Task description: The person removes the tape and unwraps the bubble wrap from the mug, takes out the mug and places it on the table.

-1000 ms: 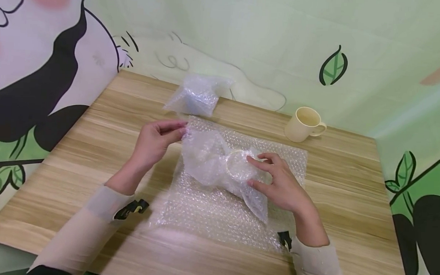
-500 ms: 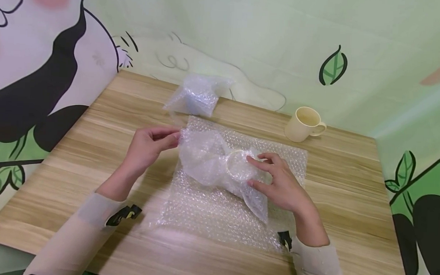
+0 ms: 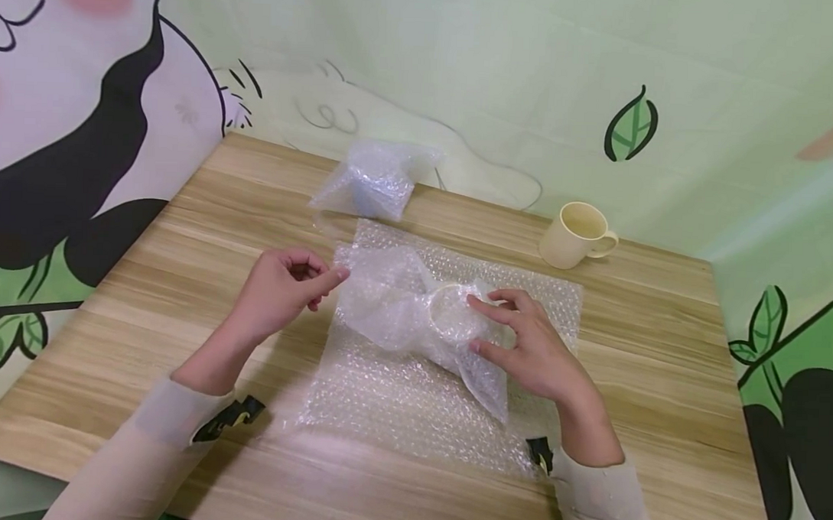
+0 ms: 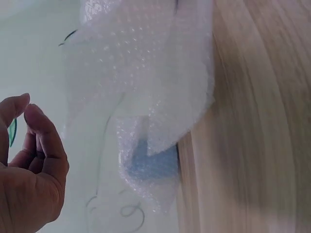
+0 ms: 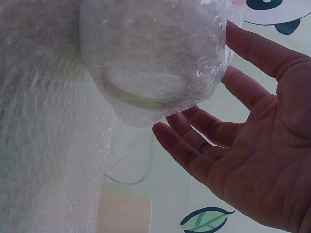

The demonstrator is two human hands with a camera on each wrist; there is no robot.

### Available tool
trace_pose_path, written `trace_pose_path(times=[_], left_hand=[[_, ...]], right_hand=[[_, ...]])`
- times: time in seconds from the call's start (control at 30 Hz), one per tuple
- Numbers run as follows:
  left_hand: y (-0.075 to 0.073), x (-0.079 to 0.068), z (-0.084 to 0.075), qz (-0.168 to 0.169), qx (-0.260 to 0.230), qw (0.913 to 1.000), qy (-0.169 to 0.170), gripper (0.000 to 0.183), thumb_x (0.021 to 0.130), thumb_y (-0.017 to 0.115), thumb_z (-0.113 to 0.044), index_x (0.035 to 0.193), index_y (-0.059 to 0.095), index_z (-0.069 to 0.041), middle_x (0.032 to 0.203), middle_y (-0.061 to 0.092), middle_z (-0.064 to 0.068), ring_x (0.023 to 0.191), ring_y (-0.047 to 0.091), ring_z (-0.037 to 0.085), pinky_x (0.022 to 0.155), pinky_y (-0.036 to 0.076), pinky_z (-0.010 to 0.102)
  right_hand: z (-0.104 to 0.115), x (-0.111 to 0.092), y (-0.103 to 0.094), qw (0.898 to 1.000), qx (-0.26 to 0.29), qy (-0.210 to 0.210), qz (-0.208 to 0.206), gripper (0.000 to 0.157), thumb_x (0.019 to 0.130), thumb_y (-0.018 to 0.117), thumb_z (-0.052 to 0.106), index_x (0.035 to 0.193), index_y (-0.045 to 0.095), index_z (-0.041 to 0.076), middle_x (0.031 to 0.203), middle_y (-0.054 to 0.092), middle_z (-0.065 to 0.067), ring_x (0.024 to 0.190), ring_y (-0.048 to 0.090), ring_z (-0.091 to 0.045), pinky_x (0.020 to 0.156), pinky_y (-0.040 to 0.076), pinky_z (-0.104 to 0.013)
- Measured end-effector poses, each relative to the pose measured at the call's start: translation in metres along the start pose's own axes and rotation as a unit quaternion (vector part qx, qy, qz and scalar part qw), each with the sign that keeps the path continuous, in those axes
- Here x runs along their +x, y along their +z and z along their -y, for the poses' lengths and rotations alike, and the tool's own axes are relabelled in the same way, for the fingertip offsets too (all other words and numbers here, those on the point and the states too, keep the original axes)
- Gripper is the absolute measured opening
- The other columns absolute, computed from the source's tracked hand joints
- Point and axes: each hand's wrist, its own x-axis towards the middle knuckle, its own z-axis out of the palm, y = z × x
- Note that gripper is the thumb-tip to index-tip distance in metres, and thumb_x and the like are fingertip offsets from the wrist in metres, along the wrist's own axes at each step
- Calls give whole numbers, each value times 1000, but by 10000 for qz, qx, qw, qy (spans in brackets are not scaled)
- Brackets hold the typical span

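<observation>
A bubble-wrapped cup (image 3: 452,313) lies on a flat sheet of bubble wrap (image 3: 384,404), its round, pale yellow rim showing through. My right hand (image 3: 534,344) holds this bundle from the right, thumb and fingers spread about its side. In the right wrist view the fingertips lie against the plastic around the rim. My left hand (image 3: 278,289) hovers at the left edge of the loose bubble wrap flap (image 3: 377,293). Its fingers are loosely curled, thumb tip near the index tip. Nothing shows between them in the left wrist view, where the flap hangs apart from the hand.
A yellow mug (image 3: 572,239) stands upright at the back right of the wooden table (image 3: 660,391). Behind the sheet sits another bubble-wrapped bundle (image 3: 376,184) with something blue inside. A printed cloth backdrop (image 3: 505,79) rises along the table's far edge.
My left hand has come down from the flap's upper left corner and let it go, its fingers loosening. The flap's edge has shifted slightly left. My right hand stays in place.
</observation>
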Motion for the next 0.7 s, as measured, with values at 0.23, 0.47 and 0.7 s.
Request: trace_pose_path(times=[0.23, 0.47, 0.7], left_hand=[[17, -5, -15, 677, 106, 9972, 311, 19, 90, 82, -26, 95, 74, -10, 87, 73, 4, 75, 69, 18, 64, 57, 26], [41, -4, -29, 1294, 105, 9878, 860, 28, 88, 83, -15, 114, 73, -8, 112, 74, 9, 104, 71, 22, 91, 62, 33], [60, -1, -37, 1649, 1019, 9694, 1505, 49, 88, 84, -25, 133, 68, -14, 135, 68, 3, 133, 59, 23, 115, 48, 45]], right_hand=[[0, 0, 0, 10000, -31, 7, -4, 61, 93, 78, 23, 150, 56, 22, 154, 43, -15, 136, 45, -36, 107, 41, -58], [0, 0, 0, 10000, -67, -14, -36, 60, 93, 78, 23, 150, 57, 22, 154, 43, -15, 135, 46, -35, 107, 41, -58], [-1, 0, 0, 9999, -86, -40, -37, 61, 93, 79, 23, 149, 57, 22, 153, 44, -16, 136, 46, -37, 108, 41, -59]])
